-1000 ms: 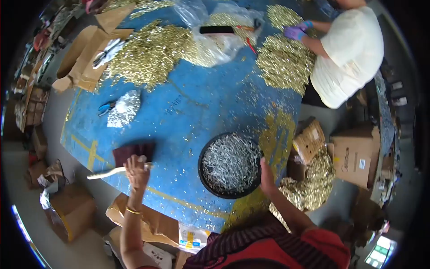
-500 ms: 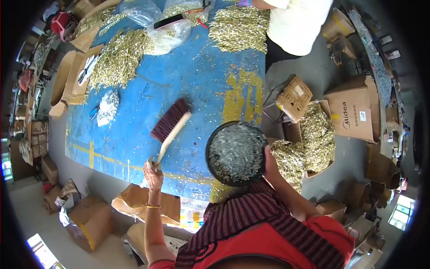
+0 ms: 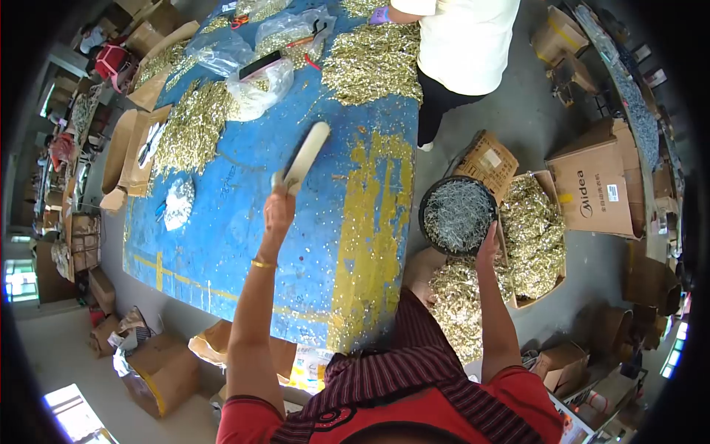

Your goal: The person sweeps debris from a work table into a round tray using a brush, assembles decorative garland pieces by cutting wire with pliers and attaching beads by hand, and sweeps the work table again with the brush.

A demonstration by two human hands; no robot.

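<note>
My left hand [image 3: 279, 212] is wrapped round the handle of a brush [image 3: 308, 157], held over the blue table [image 3: 274, 244]. The brush's pale wooden back faces up, so its bristles are mostly hidden. In my right hand [image 3: 488, 246] is a round black bowl [image 3: 424, 231], gripped at its right rim. Many small silvery, clear-looking pieces [image 3: 460, 214] fill the bowl. It is beyond the table's right edge, above gold tinsel-like strands [image 3: 462, 303]. Small shiny flecks are scattered over the tabletop.
Gold strand bundles [image 3: 373, 63] lie at the table's far end, near a person in a white top [image 3: 470, 44]. Plastic bags [image 3: 259, 92], a black phone-like object [image 3: 260, 65] and a small bag [image 3: 178, 203] are also there. Cartons [image 3: 595, 181] stand on the right floor.
My right hand has carried the bowl rightward off the table edge. My left hand has moved forward with the brush, which has turned so its back faces up. The view has shifted.
</note>
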